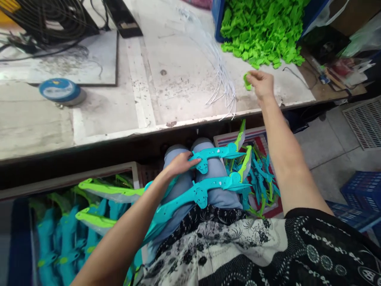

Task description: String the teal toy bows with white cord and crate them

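Two long turquoise plastic toy parts with lime-green curved ends lie across my lap, one nearer my body than the other. My left hand (182, 163) is closed around the middle of the farther turquoise toy part (216, 153), thumb on top. The nearer turquoise toy part (181, 200) rests on my thighs, partly covered by my left forearm. Over the table's right side, my right hand (262, 84) pinches a small green plastic piece (247, 81) between thumb and fingers. Beyond it, a heap of similar green pieces (264, 31) spills from a blue bin (218, 20).
White cords (222, 77) lie on the worn white table (178, 99). A blue-lidded round tin (61, 90) and a black fan (53, 20) stand left. Crates of turquoise and green parts (53, 238) flank my legs; blue baskets (361, 192) sit on the floor at right.
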`<state>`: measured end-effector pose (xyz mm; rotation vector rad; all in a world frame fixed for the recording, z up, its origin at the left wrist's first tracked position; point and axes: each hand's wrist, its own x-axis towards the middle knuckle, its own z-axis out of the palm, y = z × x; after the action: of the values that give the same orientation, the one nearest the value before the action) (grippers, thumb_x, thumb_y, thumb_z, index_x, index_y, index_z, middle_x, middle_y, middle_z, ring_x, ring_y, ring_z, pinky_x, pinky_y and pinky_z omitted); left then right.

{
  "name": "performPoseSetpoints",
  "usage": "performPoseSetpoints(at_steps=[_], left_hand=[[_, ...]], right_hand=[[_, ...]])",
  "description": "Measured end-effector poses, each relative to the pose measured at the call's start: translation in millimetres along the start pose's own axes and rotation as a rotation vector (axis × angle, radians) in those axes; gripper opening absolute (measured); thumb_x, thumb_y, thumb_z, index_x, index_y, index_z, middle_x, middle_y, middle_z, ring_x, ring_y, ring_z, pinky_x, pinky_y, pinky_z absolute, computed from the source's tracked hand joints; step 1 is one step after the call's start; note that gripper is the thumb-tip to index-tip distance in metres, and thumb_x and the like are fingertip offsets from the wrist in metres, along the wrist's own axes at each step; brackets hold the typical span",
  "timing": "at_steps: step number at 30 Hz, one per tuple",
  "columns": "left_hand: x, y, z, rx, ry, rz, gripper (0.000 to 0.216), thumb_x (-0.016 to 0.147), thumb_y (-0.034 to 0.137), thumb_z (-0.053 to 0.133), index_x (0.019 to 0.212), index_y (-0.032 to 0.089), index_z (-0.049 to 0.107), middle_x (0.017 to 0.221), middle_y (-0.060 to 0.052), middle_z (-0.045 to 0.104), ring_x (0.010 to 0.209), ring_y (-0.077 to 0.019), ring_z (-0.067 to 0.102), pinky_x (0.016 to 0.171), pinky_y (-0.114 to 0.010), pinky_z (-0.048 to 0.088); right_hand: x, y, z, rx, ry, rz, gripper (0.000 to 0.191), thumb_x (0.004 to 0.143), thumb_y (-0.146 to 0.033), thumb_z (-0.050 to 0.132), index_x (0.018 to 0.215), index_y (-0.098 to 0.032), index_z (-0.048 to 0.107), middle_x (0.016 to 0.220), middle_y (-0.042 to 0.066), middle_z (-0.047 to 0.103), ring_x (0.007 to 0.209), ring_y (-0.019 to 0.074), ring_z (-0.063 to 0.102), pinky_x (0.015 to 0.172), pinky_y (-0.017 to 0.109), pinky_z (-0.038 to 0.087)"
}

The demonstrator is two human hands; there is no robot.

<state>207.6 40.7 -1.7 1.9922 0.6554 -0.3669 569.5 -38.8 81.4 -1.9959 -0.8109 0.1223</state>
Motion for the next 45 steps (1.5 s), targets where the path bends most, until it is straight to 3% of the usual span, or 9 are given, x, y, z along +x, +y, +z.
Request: performPoseSetpoints(at_steps=[7, 11, 17, 20, 23, 31, 39, 42, 45], left_hand=[[7, -10, 1, -0.303, -0.088, -0.072, 0.04, 0.076, 0.048, 0.057, 0.101, 0.017, 0.059, 0.087, -0.006, 0.069, 0.081, -0.0211, 0.063, 0.067, -0.028, 0.046], [9, -13, 4, -0.339, -0.08, -0.075, 0.04, 0.079, 0.045, 0.057, 0.106, 0.017, 0.062, 0.086, -0.006, 0.07, 0.077, -0.0194, 0.063, 0.064, -0.027, 0.046], [7, -10, 5, -0.252, -0.034, -0.074, 0.035, 0.083, 0.041, 0.051, 0.104, 0.015, 0.063, 0.093, -0.008, 0.07, 0.078, -0.0188, 0.062, 0.063, -0.027, 0.045], [5, -6, 5, -0.218, -0.026, -0.041, 0.039, 0.083, 0.048, 0.051, 0.101, 0.015, 0.063, 0.095, -0.009, 0.069, 0.084, -0.0209, 0.063, 0.068, -0.028, 0.046], [5, -3, 6, -0.133, -0.001, -0.027, 0.044, 0.076, 0.05, 0.061, 0.101, 0.014, 0.062, 0.095, -0.01, 0.069, 0.09, -0.0237, 0.063, 0.072, -0.03, 0.047], [12, -6, 11, -0.067, 0.057, -0.006, 0.042, 0.074, 0.043, 0.064, 0.101, 0.012, 0.061, 0.086, -0.01, 0.067, 0.083, -0.024, 0.064, 0.069, -0.032, 0.048], [12, -10, 10, -0.117, 0.041, 0.007, 0.052, 0.072, 0.051, 0.061, 0.108, 0.013, 0.057, 0.08, -0.006, 0.068, 0.076, -0.0238, 0.066, 0.062, -0.03, 0.05], [10, -12, 9, -0.066, 0.069, 0.066, 0.062, 0.071, 0.056, 0.061, 0.114, 0.012, 0.058, 0.093, -0.01, 0.071, 0.091, -0.0283, 0.067, 0.072, -0.033, 0.053], [9, -10, 8, -0.02, 0.098, 0.049, 0.072, 0.07, 0.057, 0.063, 0.126, 0.012, 0.054, 0.104, -0.014, 0.07, 0.101, -0.0314, 0.066, 0.08, -0.036, 0.053]], right_hand=[[-224, -44, 60, 0.305, -0.591, 0.293, 0.032, 0.077, -0.035, 0.071, 0.101, -0.015, 0.074, 0.083, 0.003, 0.069, 0.054, 0.0072, 0.057, 0.05, 0.021, 0.05], [-288, -34, 99, 0.19, -0.471, 0.378, 0.034, 0.085, -0.03, 0.061, 0.113, -0.016, 0.071, 0.083, 0.003, 0.064, 0.059, 0.0094, 0.059, 0.054, 0.022, 0.051], [-288, -32, 111, -0.008, -0.365, 0.306, 0.03, 0.085, -0.026, 0.06, 0.112, -0.019, 0.072, 0.096, 0.005, 0.063, 0.073, 0.0114, 0.061, 0.065, 0.022, 0.051], [-290, -36, 109, -0.013, -0.355, 0.402, 0.042, 0.083, -0.027, 0.065, 0.124, -0.019, 0.064, 0.077, 0.0, 0.061, 0.063, 0.0112, 0.058, 0.062, 0.021, 0.05], [-294, -40, 106, 0.061, -0.438, 0.537, 0.059, 0.086, -0.033, 0.061, 0.141, -0.02, 0.045, 0.053, -0.008, 0.051, 0.047, 0.0108, 0.053, 0.05, 0.02, 0.045], [-284, -30, 104, 0.308, -0.617, 0.624, 0.084, 0.085, -0.029, 0.063, 0.155, -0.025, 0.018, 0.048, -0.013, 0.05, 0.038, 0.0089, 0.052, 0.038, 0.014, 0.035], [-296, -29, 103, -0.074, -0.569, 0.291, 0.064, 0.091, -0.038, 0.06, 0.149, -0.024, 0.037, 0.057, -0.007, 0.057, 0.055, 0.0118, 0.057, 0.059, 0.02, 0.043], [-259, -34, 78, -0.199, -0.385, 0.135, 0.035, 0.093, -0.04, 0.056, 0.123, -0.024, 0.065, 0.074, 0.0, 0.067, 0.07, 0.0154, 0.062, 0.071, 0.025, 0.048], [-174, -35, 35, -0.4, 0.057, 0.071, 0.034, 0.1, -0.034, 0.041, 0.104, -0.016, 0.069, 0.094, 0.008, 0.068, 0.09, 0.0179, 0.062, 0.088, 0.029, 0.047]])
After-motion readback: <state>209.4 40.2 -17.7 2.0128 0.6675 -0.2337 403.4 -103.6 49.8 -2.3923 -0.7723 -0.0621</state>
